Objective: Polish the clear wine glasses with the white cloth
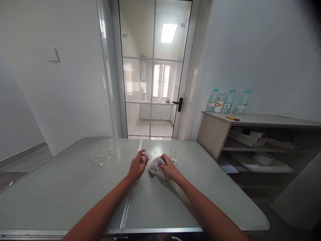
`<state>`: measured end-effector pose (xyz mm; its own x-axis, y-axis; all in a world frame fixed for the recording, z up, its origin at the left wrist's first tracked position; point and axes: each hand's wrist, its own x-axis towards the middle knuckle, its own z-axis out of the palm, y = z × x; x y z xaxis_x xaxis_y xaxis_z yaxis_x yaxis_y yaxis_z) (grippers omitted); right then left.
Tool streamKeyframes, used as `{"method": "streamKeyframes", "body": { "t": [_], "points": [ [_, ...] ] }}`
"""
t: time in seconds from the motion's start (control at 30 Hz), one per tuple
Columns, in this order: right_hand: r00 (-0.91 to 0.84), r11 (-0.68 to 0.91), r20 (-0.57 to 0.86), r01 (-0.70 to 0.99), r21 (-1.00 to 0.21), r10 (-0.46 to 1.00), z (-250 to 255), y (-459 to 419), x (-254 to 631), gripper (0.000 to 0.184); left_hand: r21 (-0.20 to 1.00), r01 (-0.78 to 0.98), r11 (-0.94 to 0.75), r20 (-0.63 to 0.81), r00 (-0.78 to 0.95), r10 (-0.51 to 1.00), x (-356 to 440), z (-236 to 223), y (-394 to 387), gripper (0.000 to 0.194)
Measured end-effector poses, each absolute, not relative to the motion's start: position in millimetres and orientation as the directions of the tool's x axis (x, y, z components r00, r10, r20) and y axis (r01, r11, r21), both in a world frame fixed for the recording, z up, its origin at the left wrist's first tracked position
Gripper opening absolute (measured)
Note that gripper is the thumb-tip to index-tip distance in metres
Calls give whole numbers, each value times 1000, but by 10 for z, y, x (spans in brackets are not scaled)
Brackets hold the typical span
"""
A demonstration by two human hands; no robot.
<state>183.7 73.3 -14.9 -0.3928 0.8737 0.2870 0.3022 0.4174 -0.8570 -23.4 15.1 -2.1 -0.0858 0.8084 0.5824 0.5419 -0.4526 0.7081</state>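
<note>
A clear stemmed glass (pixel 151 152) is tilted above the table, its bowl pointing away to the right. My left hand (pixel 137 166) has its fingers closed around the stem end, which is partly hidden. Bunched in my right hand (pixel 170 168) is a pale grey cloth (pixel 157 169), close beside the glass and hanging down near the tabletop. Another stemmed glass (pixel 176 154) stands upright just beyond my right hand. On the left half of the table, a group of clear stemmed glasses (pixel 100 156) stands close together.
The grey folding table (pixel 82 197) has a metal seam down its middle. Behind it is a glass-paned door (pixel 150 80) with a black handle. At right, a shelf unit (pixel 215 132) carries several plastic bottles (pixel 227 104) and an orange pen (pixel 232 118).
</note>
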Motion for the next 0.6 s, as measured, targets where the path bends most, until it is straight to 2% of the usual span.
{"method": "streamKeyframes", "body": {
  "t": [0.1, 0.2, 0.27, 0.37, 0.53, 0.6],
  "points": [
    [-312, 437, 355, 253, -863, 881, -74, 744, 1873, 11, 651, 606, -457, 577, -5, 817, -252, -63, 159, 39],
    [-95, 506, 498, 224, -833, 862, 39, 730, 1943, 19, 614, 641, -460, 570, 43, 821, -252, -80, 147, 39],
    [-32, 571, 579, 221, -791, 814, 91, 732, 1984, 22, 603, 649, -464, 567, 60, 822, -244, -86, 135, 40],
    [-148, 604, 586, 163, -780, 797, 99, 750, 2002, 22, 581, 655, -484, 558, 112, 822, -228, -100, 119, 42],
    [-245, 512, 494, 8, -859, 834, 57, 725, 1985, 36, 562, 660, -498, 568, 130, 813, -199, -114, 96, 42],
    [-325, 508, 484, -14, -861, 812, 91, 687, 2002, 34, 568, 655, -499, 575, 118, 809, -189, -104, 83, 42]
  ]
}}
